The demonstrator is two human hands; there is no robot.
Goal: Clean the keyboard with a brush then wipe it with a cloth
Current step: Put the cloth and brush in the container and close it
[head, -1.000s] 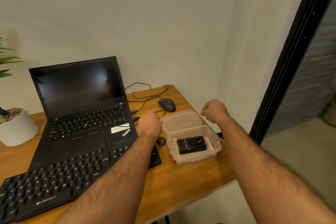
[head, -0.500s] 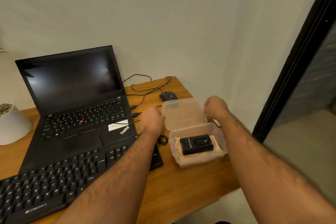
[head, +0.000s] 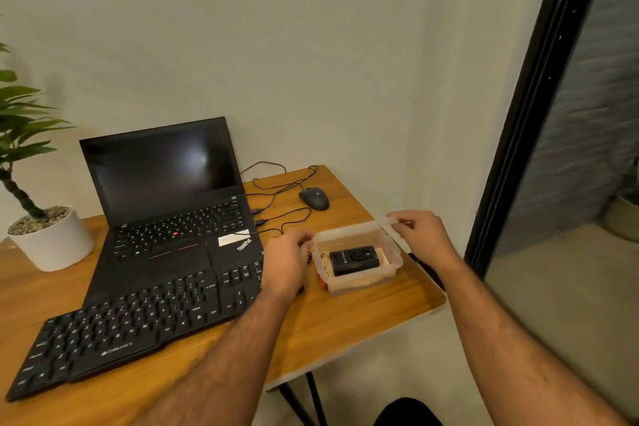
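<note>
A black external keyboard (head: 138,325) lies at the desk's front left, overlapping the base of an open black laptop (head: 166,218). To its right stands a clear plastic box (head: 394,261) holding a small black device (head: 354,259), something beige under it and a red item (head: 321,282) at its left wall. No brush or cloth is clearly visible. The box's clear lid (head: 349,232) is lifted just above the box. My left hand (head: 287,261) grips the lid's left end, and my right hand (head: 423,239) pinches its right end.
A black mouse (head: 314,198) with looping cables sits behind the box. A white plant pot (head: 52,240) stands at the far left. The wooden desk (head: 345,328) ends just right of the box, next to a black door frame (head: 518,135).
The lid, tilted up behind the box before, now sits lower and flatter over it. Both hands have come slightly toward me with it, and the camera view has shifted.
</note>
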